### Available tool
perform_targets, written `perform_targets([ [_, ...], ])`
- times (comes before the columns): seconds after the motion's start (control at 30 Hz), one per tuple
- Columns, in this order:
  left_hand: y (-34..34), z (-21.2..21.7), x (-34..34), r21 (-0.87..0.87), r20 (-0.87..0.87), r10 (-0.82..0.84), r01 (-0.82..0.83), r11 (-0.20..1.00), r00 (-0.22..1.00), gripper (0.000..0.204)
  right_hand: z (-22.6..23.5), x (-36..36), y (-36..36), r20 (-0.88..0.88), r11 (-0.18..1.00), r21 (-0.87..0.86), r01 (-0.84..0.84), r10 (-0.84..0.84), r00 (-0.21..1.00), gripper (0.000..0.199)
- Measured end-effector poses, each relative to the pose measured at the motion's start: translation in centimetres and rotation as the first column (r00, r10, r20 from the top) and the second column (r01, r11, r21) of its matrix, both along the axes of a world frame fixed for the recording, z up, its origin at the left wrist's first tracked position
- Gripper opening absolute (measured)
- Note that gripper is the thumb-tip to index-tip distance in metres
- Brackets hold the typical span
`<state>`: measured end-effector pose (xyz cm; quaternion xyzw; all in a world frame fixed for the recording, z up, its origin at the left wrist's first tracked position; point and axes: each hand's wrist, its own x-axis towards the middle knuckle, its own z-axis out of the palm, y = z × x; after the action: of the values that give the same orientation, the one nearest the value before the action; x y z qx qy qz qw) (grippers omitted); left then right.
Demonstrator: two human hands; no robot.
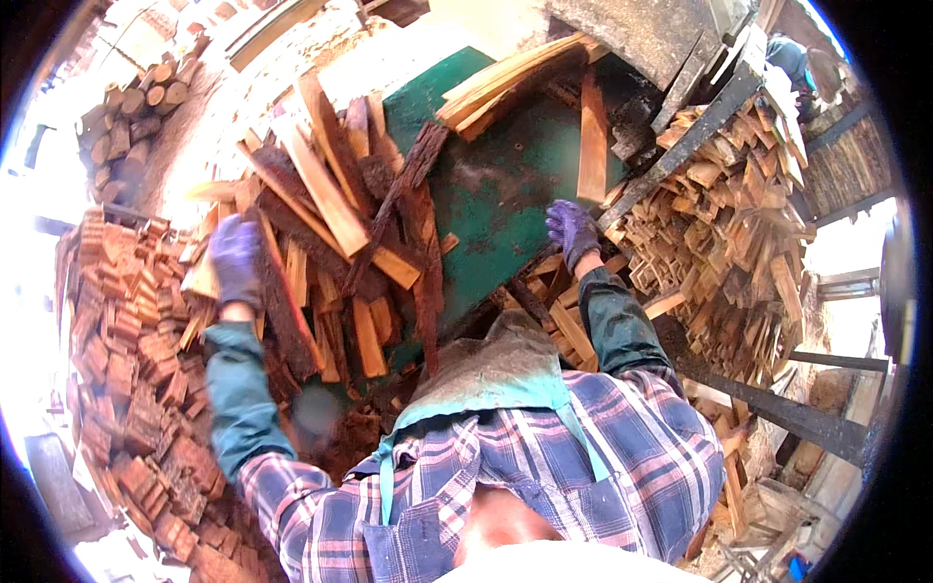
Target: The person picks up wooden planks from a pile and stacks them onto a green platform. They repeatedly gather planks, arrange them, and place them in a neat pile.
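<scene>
Your left hand (236, 262) in its purple glove is closed over the left end of the split firewood pile (330, 233), gripping what looks like a dark, bark-covered slab (282, 291), though exactly which piece your fingers have isn't clear. Your right hand (571, 231), also in a purple glove, lies fairly flat and open on the right edge of the green metal table (496, 194), holding nothing as far as I can tell. Looks to me like you're mid-sort, pulling pieces off the heap; the next move probably wants a firm grip and a straight lift so the loose sticks on top don't slide.

The wood is rough stuff: pale fresh-split faces, reddish grain, flaky dark bark, long wedge shapes lying every which way. To the right sits a stack of short pale offcuts (719, 223), to the left a neat wall of stacked reddish blocks (126, 321), and far left some round logs (131, 121).
</scene>
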<state>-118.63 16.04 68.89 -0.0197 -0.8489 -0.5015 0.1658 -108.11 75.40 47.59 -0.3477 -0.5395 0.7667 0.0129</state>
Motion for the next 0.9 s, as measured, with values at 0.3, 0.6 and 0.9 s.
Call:
perform_targets([
  [0.3,34.3,-11.4,-14.0,-0.519,0.308,-0.313,0.434,0.736,0.898,0.079,-2.2,-9.7,12.8,0.132,0.211,0.971,-0.112,-0.081,0.988,0.090],
  [0.6,42.4,-18.0,-27.6,-0.760,0.471,-0.164,0.493,0.423,0.867,0.066,-8.0,-12.1,11.0,0.145,-0.008,0.989,-0.149,-0.182,0.972,0.072],
  [0.9,44.4,-16.8,-10.8,0.066,0.667,-0.511,0.640,0.766,0.542,0.054,-1.4,-13.7,9.1,0.666,0.307,0.705,-0.639,0.023,0.746,0.086],
])
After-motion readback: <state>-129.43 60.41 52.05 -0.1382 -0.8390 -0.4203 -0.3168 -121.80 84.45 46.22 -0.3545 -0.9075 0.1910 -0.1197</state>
